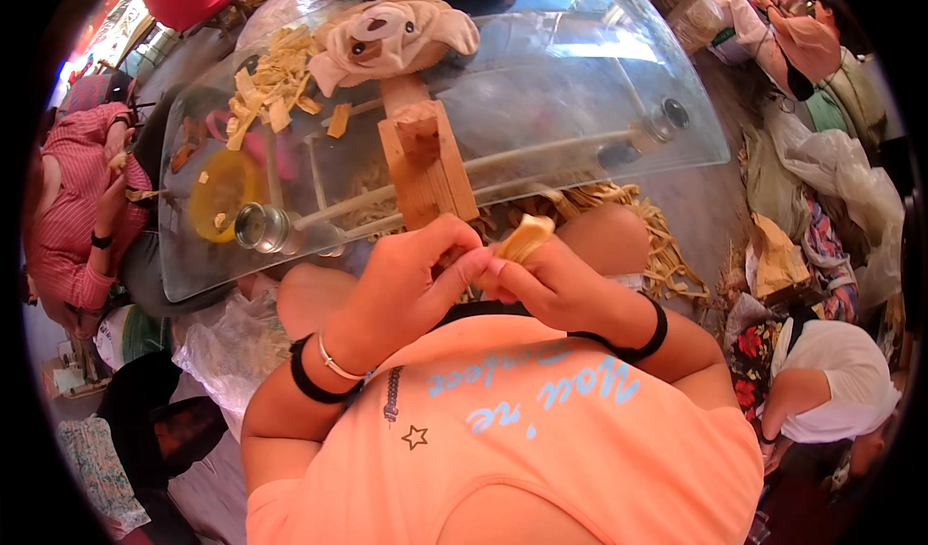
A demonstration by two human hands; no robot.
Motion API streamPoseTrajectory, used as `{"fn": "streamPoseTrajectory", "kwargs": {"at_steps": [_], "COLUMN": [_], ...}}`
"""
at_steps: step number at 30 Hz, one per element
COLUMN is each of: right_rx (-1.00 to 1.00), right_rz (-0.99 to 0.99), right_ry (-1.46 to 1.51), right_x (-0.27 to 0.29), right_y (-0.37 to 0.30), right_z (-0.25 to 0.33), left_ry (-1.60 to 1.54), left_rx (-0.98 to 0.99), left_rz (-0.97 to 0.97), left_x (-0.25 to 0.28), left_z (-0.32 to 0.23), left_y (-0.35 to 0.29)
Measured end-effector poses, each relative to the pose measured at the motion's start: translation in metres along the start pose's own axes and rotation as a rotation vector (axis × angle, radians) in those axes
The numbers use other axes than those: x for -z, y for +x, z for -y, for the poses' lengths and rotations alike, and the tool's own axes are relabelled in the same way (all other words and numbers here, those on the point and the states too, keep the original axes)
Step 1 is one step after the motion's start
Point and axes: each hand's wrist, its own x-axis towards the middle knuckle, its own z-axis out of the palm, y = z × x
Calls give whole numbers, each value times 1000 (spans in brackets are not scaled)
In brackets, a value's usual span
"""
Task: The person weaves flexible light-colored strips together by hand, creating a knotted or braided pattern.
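Note:
Close in front of my body, both hands meet around a pale yellow folded strip (pixel 527 238), whose exact kind I cannot tell. My right hand (pixel 556 279) is closed on it, and its upper end sticks out above the fingers. Thumb and fingers of my left hand (pixel 420 265) pinch at the lower part, which is mostly covered. Just beyond them a wooden block stand (pixel 430 163) lies over the near edge of the glass tabletop (pixel 570 90). A plush dog-faced cover (pixel 391 37) sits at its far end.
Yellow pieces (pixel 271 86) lie heaped on the glass at the far left. Long strips (pixel 667 255) pile up below the table's right side. A person in a striped top (pixel 87 182) works at the left. Plastic sacks (pixel 841 177) lie at the right.

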Motion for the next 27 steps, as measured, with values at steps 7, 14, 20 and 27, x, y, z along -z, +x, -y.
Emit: {"fn": "streamPoseTrajectory", "kwargs": {"at_steps": [7,14,20,27], "right_rx": [104,195,751,697], "right_rz": [-97,-23,-323,-350], "right_ry": [331,374,-579,-890], "right_x": [2,4,9,11], "right_y": [12,13,21,8], "right_z": [8,2,-9,-9], "left_ry": [138,-218,-391,-399], "left_rx": [-396,-246,-83,-71], "left_rz": [-65,-35,29,-17], "left_x": [1,2,5,-4], "left_z": [14,31,34,13], "left_y": [-10,8,7,0]}}
